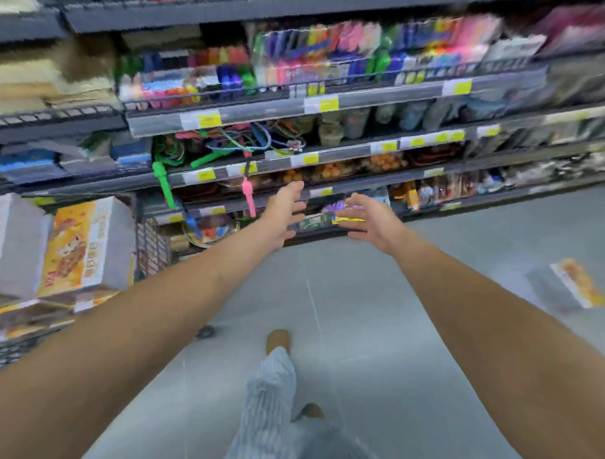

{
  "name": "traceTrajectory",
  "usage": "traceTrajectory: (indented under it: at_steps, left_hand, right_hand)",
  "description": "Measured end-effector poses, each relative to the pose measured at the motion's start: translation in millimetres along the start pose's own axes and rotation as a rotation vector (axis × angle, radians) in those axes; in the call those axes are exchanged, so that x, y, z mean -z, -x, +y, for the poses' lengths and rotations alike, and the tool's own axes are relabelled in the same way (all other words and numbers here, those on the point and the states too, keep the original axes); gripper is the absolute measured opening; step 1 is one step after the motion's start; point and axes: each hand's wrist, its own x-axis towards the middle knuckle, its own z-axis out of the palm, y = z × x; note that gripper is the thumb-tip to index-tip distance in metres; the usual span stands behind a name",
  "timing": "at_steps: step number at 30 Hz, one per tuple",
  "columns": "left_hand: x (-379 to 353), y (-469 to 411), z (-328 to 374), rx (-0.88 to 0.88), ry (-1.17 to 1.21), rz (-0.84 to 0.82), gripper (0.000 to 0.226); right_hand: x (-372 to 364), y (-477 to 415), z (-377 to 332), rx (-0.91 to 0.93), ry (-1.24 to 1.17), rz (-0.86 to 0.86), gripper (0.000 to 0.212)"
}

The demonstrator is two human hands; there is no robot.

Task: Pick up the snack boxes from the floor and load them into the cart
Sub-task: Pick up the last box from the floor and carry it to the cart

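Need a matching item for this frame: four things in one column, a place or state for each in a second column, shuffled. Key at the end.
Column A
1. stacked snack boxes
2. lone snack box
3. left hand
4. pink rope handle

Column B
a. hanging down in front of a shelf edge
b. lying on the floor, at the right
c. in the cart, at the left
d. open, holding nothing

Pairs: 1-c, 2-b, 3-d, 4-a
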Motion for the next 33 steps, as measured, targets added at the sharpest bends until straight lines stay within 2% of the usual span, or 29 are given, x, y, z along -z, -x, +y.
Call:
traceTrajectory:
  at_steps: [9,12,18,21,23,25,27,33]
  left_hand:
    - [-177,-43,37,-0.041,-0.218,-0.184,0.051]
    - [-260,-61,49,-0.038,-0.326,-0.290,0.049]
    - [-430,-101,87,-0.059,-0.488,-0.454,0.021]
    - [-489,-124,94,-0.067,-0.543,-0.502,0.028]
    - [-556,-133,101,-0.065,-0.641,-0.555,0.037]
    - [-573,-141,100,-0.050,-0.645,-0.568,0.026]
    - [-625,-147,101,-0.040,-0.719,-0.615,0.017]
    - [-762,-157,86,-0.025,-0.799,-0.734,0.024]
  right_hand:
    - [166,7,11,0.024,-0.179,0.188,0.022]
    - [239,3,12,0.023,-0.255,0.247,0.020]
    - [393,-4,8,-0.024,-0.361,0.447,0.018]
    - [450,-6,6,-0.049,-0.377,0.504,0.013]
    - [511,-8,3,-0.072,-0.429,0.577,0.013]
    - [528,-9,7,-0.070,-0.436,0.607,0.013]
    - [571,-7,13,-0.082,-0.490,0.652,0.013]
    - [677,2,50,-0.125,-0.597,0.771,0.010]
